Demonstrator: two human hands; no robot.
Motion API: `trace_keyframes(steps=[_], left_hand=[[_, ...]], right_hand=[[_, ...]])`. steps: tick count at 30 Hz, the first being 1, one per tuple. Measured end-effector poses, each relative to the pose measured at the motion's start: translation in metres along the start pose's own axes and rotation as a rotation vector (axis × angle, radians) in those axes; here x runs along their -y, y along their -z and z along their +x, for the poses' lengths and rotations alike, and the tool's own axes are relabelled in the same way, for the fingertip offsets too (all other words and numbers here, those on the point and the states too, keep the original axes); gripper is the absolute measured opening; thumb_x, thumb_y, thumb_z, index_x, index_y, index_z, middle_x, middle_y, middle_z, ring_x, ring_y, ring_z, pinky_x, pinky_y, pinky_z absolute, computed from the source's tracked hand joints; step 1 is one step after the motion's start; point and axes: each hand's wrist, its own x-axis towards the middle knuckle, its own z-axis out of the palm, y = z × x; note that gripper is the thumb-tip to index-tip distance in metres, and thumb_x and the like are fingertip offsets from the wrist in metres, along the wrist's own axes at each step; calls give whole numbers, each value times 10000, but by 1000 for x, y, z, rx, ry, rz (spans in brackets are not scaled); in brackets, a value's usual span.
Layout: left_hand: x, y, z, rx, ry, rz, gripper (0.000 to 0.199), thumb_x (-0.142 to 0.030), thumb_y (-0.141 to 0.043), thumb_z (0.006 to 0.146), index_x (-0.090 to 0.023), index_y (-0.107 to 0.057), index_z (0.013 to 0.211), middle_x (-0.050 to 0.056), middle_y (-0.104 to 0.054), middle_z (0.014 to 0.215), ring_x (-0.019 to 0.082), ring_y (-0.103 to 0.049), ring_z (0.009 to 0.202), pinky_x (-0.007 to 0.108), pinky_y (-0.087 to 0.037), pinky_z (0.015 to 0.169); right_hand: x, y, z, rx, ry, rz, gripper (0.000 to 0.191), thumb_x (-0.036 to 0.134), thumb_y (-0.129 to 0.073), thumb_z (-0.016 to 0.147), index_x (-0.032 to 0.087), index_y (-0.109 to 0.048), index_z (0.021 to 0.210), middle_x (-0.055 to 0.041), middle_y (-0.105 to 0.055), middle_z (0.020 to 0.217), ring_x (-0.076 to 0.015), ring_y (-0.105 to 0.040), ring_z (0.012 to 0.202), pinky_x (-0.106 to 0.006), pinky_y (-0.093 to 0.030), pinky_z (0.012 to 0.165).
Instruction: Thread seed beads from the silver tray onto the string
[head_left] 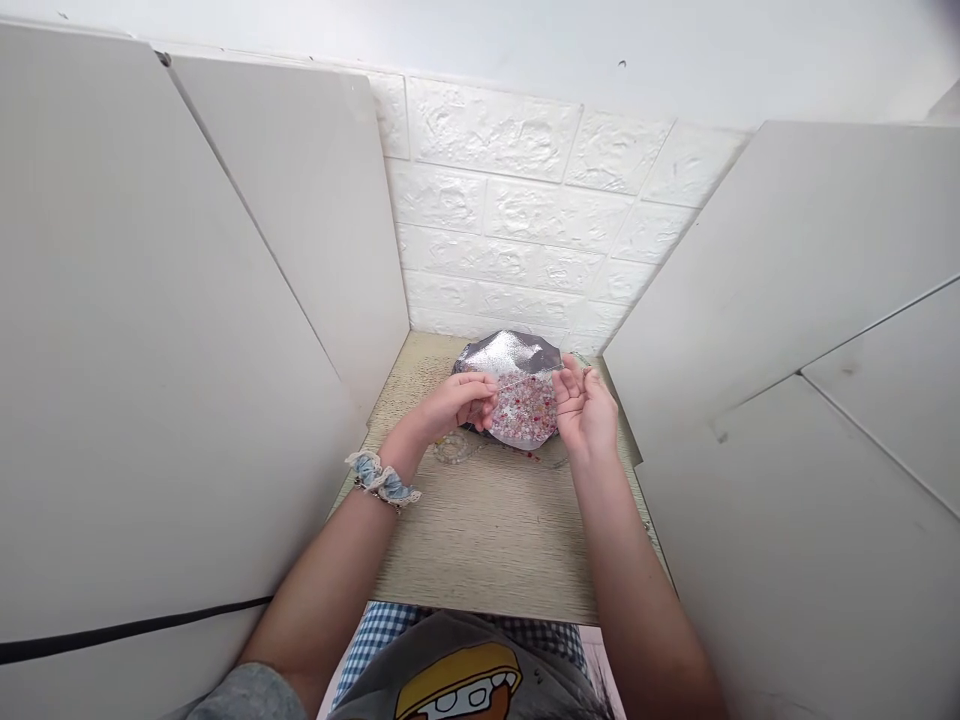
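Between my two hands a thin string (525, 378) runs taut, slanting up to the right. My left hand (463, 398) pinches one end of it, thumb against fingers. My right hand (583, 400) is closed on the other part, fingers curled near the thumb. Below the string lies a silver foil-lined bag (510, 350), open, with many small pink, red and clear beads (525, 410) in it. A coil of pale beads (451, 448) rests on the table by the bag's front left. Whether beads sit on the string is too small to tell.
The narrow wooden table (487, 530) stands between a white panel (300, 200) on the left and another white panel (750, 300) on the right. A white brick-patterned wall (525, 210) closes off the back. A few red beads (531, 456) lie before the bag.
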Motion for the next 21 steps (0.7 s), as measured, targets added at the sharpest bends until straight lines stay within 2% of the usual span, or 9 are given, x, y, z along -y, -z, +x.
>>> trace_keyframes(steps=[5, 8, 13, 17, 21], left_hand=[[2, 5, 0, 58, -49, -65, 109, -203, -484, 674, -129, -467, 596, -7, -476, 564, 105, -517, 573, 256, -408, 594], [2, 7, 0, 74, -80, -84, 109, -196, -491, 666, -125, -482, 585, 12, -504, 601, 113, -518, 635, 255, -404, 629], [1, 8, -1, 93, -110, -95, 98, -199, -499, 650, -128, -495, 584, 13, -505, 609, 111, -504, 632, 269, -390, 648], [1, 9, -2, 123, -153, -135, 86, -184, -476, 634, -132, -490, 568, 12, -483, 589, 108, -475, 605, 281, -382, 645], [2, 11, -1, 179, -164, -142, 51, -122, -438, 554, -131, -488, 551, 27, -487, 600, 121, -471, 618, 284, -374, 637]], right_hand=[[4, 1, 1, -133, 188, -14, 99, 255, -346, 826, 197, -366, 749, -3, -622, 790, -78, -610, 689, -338, -466, 828], [8, 2, 2, -178, 292, -83, 123, 297, -315, 835, 203, -343, 760, -14, -602, 856, -86, -608, 776, -343, -455, 848], [9, 7, 6, -216, 387, -193, 136, 338, -298, 832, 214, -325, 784, -32, -560, 1009, -91, -563, 931, -338, -436, 876], [8, 11, 9, -254, 412, -267, 126, 332, -296, 826, 217, -335, 790, -31, -550, 1041, -88, -530, 991, -322, -425, 887], [9, 10, 10, -319, 347, -241, 129, 289, -286, 827, 206, -363, 765, -29, -568, 987, -88, -550, 955, -319, -434, 875]])
